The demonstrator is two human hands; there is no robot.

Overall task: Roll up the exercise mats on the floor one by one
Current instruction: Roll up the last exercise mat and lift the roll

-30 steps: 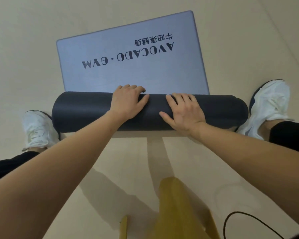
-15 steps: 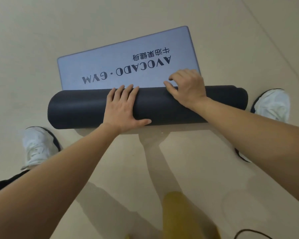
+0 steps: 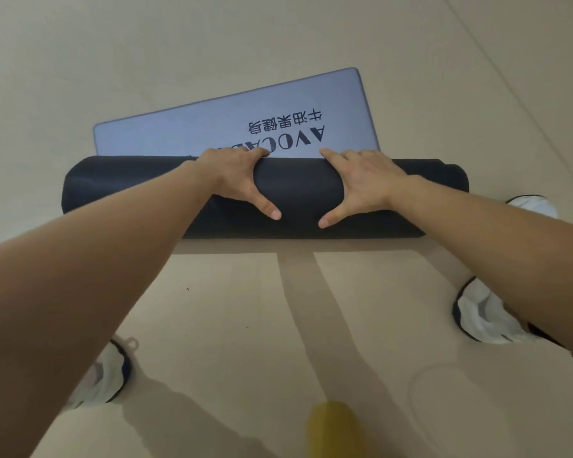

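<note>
Left hand (image 3: 237, 180) and right hand (image 3: 366, 183) clasp the dark-blue rolled exercise mat (image 3: 129, 186); I read its axis nine-to-three, flat lavender remainder (image 3: 186, 133) toward twelve.

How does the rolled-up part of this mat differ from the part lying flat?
The rolled part is a dark, plain cylinder; the flat part is pale lilac-grey with dark lettering. The left hand and right hand grip the rolled part, while the flat part lies spread on the floor. They are joined as one piece.
</note>
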